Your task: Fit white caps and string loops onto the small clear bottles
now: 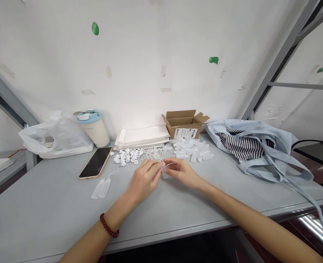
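- My left hand (pixel 147 175) and right hand (pixel 182 172) meet at the middle of my clock, with the wall (pixel 139 58) at twelve.
- Both hands are narrow, with fingertips pinched on one small clear piece (pixel 165 172), just above the bench (pixel 68 223). On my screen, the fingers hide which one has its thin string.
- I think a light pinch is best, because the piece looks soft and slick.
- I would let the left hand be the steady one and the right hand do the small moves.
- Staying low seems wise: a dropped piece would not fall far.
- The string could snag or twist, so slow fingers should help.
- Near eleven is a string pile (pixel 151 153); near ten, white caps (pixel 126 156); near two, a clear heap (pixel 193 149).
- Between eight and nine, two clear pieces with strings (pixel 105 188) lie side by side.
- The bench is gray and looks flat. At its back are a white stack (pixel 142 137) near eleven and a brown box (pixel 178 132) near one.
- A phone (pixel 95 163) lies past nine, a cup (pixel 97 132) stands at ten, and a blue bag (pixel 249 146) slumps near three.
- Green spots (pixel 95 28) dot the pale wall.
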Demonstrator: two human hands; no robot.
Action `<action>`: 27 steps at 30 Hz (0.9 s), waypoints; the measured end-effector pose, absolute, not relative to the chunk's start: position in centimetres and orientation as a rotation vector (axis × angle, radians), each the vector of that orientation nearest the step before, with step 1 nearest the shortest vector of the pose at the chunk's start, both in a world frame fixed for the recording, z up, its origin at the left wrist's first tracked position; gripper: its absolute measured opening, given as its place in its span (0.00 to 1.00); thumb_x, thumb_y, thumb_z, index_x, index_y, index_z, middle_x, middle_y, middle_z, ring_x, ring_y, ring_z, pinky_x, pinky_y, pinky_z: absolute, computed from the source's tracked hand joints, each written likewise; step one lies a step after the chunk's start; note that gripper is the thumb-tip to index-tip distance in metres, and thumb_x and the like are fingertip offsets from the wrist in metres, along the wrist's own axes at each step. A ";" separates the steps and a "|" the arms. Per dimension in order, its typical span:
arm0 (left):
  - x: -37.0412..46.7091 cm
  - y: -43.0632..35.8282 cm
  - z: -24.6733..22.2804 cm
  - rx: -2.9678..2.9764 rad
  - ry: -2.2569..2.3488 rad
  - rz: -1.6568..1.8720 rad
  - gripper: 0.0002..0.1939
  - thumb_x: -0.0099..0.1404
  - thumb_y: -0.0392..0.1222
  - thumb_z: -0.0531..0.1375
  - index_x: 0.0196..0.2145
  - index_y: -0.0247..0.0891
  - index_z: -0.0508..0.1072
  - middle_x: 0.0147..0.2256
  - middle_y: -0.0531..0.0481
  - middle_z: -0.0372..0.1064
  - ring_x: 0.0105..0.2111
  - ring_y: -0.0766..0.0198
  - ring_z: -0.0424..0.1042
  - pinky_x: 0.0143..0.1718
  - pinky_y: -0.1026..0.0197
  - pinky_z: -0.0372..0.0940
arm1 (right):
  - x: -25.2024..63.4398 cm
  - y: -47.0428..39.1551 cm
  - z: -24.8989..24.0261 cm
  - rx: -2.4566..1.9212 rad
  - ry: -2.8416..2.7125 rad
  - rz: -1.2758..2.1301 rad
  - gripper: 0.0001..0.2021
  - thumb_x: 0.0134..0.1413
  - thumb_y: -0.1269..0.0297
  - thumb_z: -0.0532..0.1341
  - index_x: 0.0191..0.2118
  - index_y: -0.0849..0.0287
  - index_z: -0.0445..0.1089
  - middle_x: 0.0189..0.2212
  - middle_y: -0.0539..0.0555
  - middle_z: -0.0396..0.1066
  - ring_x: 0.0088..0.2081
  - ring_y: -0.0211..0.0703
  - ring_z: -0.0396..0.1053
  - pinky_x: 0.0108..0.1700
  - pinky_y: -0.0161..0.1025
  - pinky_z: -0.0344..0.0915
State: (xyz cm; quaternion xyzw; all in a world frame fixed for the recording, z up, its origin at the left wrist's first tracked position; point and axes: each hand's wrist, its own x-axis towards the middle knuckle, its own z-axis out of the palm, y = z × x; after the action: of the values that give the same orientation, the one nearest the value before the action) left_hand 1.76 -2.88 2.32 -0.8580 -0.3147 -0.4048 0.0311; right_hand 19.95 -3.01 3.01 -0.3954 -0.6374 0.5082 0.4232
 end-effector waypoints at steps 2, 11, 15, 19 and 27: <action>1.8 -2.9 2.3 -2.650 -0.968 -1.231 0.12 0.66 0.32 0.53 0.45 0.37 0.71 0.39 0.44 0.72 0.39 0.58 0.69 0.40 0.55 0.67 | 20.0 -2.9 3.0 -0.975 -1.526 1.338 0.16 0.45 0.60 0.66 0.41 0.60 0.72 0.37 0.54 0.74 0.37 0.42 0.71 0.43 0.42 0.66; 1.9 -2.8 2.4 -2.633 -0.947 -1.372 0.10 0.65 0.33 0.54 0.45 0.37 0.69 0.40 0.44 0.71 0.41 0.58 0.69 0.43 0.53 0.67 | 20.4 -2.4 2.8 -0.875 -1.339 1.521 0.16 0.43 0.61 0.68 0.40 0.60 0.75 0.37 0.55 0.75 0.35 0.41 0.71 0.44 0.42 0.65; 1.9 -3.0 2.7 -2.711 -0.984 -1.349 0.21 0.61 0.41 0.62 0.51 0.37 0.65 0.48 0.41 0.67 0.50 0.53 0.65 0.50 0.48 0.65 | 20.7 -2.3 3.1 -0.736 -1.276 1.695 0.17 0.45 0.61 0.68 0.43 0.59 0.75 0.39 0.57 0.75 0.38 0.45 0.73 0.49 0.46 0.64; 2.0 -3.0 2.7 -2.775 -0.930 -1.277 0.25 0.59 0.41 0.63 0.53 0.38 0.62 0.50 0.41 0.66 0.52 0.52 0.63 0.53 0.47 0.63 | 21.0 -2.3 3.3 -0.677 -1.259 1.817 0.16 0.47 0.62 0.67 0.44 0.59 0.75 0.40 0.57 0.75 0.43 0.47 0.73 0.52 0.46 0.62; 2.2 -3.3 2.3 -2.641 -0.843 -0.993 0.19 0.60 0.31 0.56 0.50 0.31 0.64 0.47 0.37 0.67 0.49 0.50 0.64 0.50 0.47 0.65 | 19.9 -2.6 2.6 -0.836 -1.426 1.551 0.17 0.50 0.60 0.65 0.46 0.59 0.72 0.35 0.54 0.75 0.37 0.43 0.73 0.43 0.42 0.66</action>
State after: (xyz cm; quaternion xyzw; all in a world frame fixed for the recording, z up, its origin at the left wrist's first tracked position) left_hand 2.22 -3.28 2.32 -0.8925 -0.2849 -0.3355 0.0981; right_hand 19.92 -2.58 2.58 -0.3341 -0.5700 0.6198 0.4235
